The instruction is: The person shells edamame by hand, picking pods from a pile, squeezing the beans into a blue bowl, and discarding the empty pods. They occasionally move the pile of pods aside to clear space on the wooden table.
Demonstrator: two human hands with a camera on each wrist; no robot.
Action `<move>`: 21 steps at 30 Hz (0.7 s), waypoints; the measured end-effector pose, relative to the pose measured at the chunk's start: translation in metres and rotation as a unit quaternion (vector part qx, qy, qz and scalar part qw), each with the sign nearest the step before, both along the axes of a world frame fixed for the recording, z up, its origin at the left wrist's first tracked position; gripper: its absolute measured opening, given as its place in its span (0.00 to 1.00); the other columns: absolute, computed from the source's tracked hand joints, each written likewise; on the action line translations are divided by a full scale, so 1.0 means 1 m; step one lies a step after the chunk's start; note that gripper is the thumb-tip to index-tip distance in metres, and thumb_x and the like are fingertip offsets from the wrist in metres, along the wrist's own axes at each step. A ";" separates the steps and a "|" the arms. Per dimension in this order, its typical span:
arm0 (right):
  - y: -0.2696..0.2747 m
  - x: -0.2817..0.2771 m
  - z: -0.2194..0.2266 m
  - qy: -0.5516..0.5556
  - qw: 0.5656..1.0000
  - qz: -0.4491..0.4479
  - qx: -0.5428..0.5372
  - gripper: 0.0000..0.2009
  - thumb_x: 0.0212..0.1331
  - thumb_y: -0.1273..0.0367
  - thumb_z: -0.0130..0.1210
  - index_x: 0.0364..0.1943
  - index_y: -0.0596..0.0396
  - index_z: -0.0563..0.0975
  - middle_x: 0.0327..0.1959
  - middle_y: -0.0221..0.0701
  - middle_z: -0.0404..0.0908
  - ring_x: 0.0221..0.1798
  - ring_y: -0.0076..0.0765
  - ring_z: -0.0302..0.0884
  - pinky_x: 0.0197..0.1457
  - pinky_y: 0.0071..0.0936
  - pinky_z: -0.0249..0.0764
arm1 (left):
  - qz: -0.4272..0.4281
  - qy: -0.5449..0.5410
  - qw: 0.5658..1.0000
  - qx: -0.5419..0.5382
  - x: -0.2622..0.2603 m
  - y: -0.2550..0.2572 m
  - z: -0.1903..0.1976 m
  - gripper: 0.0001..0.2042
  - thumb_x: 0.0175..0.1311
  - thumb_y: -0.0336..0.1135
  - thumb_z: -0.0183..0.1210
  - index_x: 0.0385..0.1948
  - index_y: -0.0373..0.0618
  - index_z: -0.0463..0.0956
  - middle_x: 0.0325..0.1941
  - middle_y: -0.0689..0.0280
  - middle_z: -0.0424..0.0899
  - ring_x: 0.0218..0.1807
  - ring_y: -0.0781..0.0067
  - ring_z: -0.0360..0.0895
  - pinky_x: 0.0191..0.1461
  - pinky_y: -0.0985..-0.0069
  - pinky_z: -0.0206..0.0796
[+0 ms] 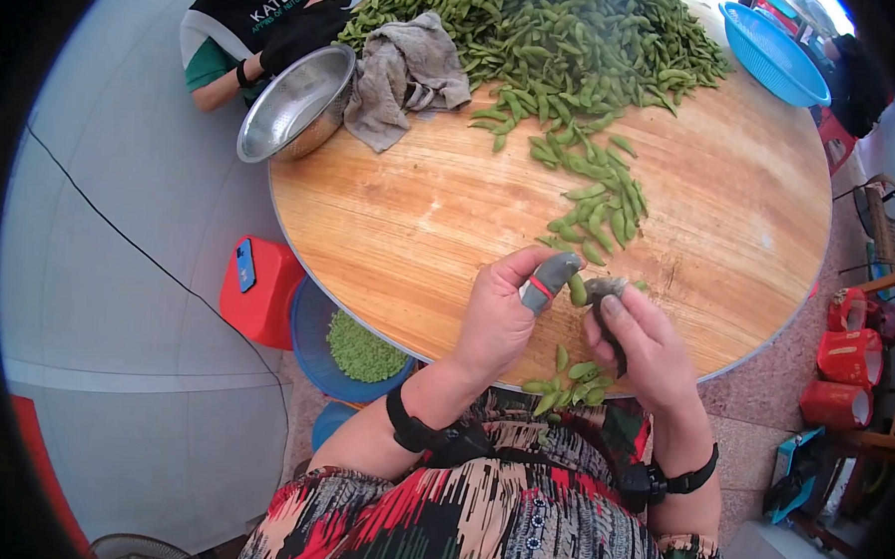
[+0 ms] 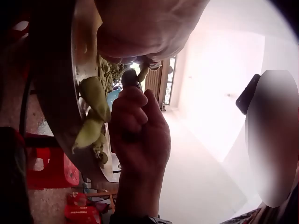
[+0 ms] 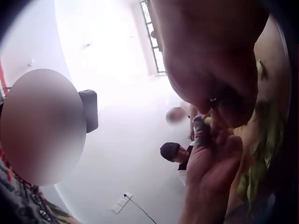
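In the head view the left hand (image 1: 501, 307), a grey cover with a red band on its thumb or finger, pinches one green pod (image 1: 578, 289). Close on its right is the right hand (image 1: 649, 348), with dark grey covers on its digits and the fingers curled at the pod's other side. The left wrist view shows a pod (image 2: 143, 73) between the two hands. A few pods (image 1: 583, 385) lie on the table's near edge below the hands, and a loose trail of pods (image 1: 610, 207) lies beyond them.
A large pod heap (image 1: 568, 35) covers the round table's (image 1: 400, 218) far side, beside a grey cloth (image 1: 407, 68) and metal colander (image 1: 300, 103). Blue basket (image 1: 774, 54) at far right. Blue bowl of shelled beans (image 1: 364, 351) and red stool (image 1: 259, 291) stand lower left. Another person (image 1: 241, 21) is opposite.
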State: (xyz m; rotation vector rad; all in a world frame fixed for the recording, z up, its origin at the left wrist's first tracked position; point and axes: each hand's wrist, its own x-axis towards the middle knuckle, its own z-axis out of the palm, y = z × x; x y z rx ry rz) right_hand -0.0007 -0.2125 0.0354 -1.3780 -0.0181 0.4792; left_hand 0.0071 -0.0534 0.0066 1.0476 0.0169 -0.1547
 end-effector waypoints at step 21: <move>-0.004 0.008 0.002 0.187 0.972 0.048 0.137 0.07 0.64 0.68 0.42 0.39 0.56 0.70 0.21 0.23 0.68 0.16 0.12 0.55 0.18 0.11 0.52 | -0.053 -0.078 0.994 0.060 0.008 -0.007 0.005 0.06 0.62 0.33 0.50 0.31 0.41 0.73 0.29 0.72 0.71 0.32 0.85 0.67 0.35 0.86 0.60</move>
